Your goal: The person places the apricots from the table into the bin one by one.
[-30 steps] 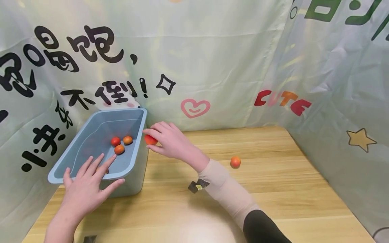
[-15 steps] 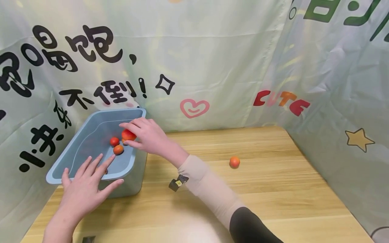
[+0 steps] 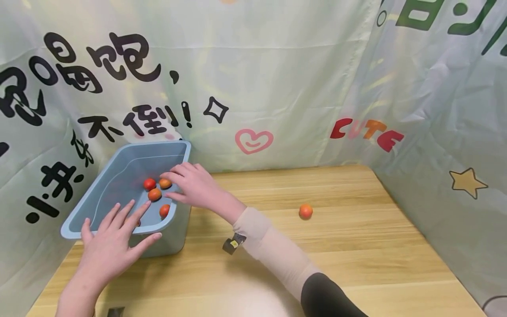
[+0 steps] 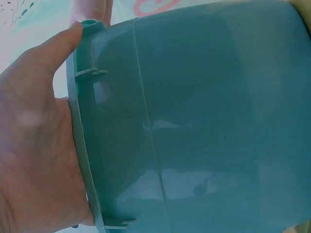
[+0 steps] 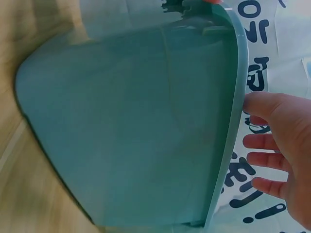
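A light blue tub (image 3: 119, 163) holds several small round orange-red tomatoes (image 3: 155, 194), one of them mostly hidden behind the left fingers. My left hand (image 3: 111, 242) rests spread over the tub's near rim; in the left wrist view its thumb touches the rim (image 4: 77, 116). Over the right rim is my right hand (image 3: 196, 185), fingers apart and holding nothing. Just below it inside the tub lies a tomato (image 3: 164, 211) beside the right wall. In the right wrist view the right hand's loosely bent fingers show nothing between them.
One more tomato (image 3: 306, 211) sits on the wooden table (image 3: 356, 246), right of the right forearm. A printed cloth (image 3: 277, 79) hangs behind the table and along its sides. A small dark object (image 3: 116, 312) shows at the bottom edge.
My right hand carried a red tomato leftward over the tub's rim and let it go; it now lies in the tub. My left hand has stayed on the near rim.
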### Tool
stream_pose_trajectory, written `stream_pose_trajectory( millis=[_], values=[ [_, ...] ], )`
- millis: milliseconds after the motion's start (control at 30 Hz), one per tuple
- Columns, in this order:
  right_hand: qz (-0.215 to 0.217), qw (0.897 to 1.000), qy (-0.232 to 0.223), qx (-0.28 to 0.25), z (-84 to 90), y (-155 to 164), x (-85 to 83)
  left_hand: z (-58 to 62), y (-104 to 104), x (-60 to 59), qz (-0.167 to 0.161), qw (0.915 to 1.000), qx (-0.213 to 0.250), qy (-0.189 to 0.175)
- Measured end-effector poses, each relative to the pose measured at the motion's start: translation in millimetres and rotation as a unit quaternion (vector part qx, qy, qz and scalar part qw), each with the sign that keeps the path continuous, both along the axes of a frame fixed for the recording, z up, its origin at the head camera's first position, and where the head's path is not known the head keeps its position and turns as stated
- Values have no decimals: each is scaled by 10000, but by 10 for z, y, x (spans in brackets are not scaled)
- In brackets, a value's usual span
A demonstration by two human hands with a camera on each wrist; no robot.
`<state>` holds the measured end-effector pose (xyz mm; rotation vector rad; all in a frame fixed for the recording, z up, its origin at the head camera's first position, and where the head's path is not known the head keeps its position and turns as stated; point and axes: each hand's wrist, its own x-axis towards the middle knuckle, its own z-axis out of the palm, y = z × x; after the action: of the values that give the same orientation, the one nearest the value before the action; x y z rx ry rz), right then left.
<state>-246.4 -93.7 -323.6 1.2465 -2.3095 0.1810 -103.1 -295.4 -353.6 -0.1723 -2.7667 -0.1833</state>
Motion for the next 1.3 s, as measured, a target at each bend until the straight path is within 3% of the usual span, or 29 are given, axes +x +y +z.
stream_pose_trajectory(
  millis=[400, 633, 1300],
  values=[
    [71, 9985, 116, -531, -188, 363, 22, 12, 0, 2, 4, 10000, 33, -17],
    [-66, 9986, -137, -510, -298, 626, 26, 18, 4, 10, 9, 9999, 59, -94],
    [-552, 9969, -240, -515, -519, 1374, 94, 10, 2, 13, 52, 9998, 90, -156]
  ],
)
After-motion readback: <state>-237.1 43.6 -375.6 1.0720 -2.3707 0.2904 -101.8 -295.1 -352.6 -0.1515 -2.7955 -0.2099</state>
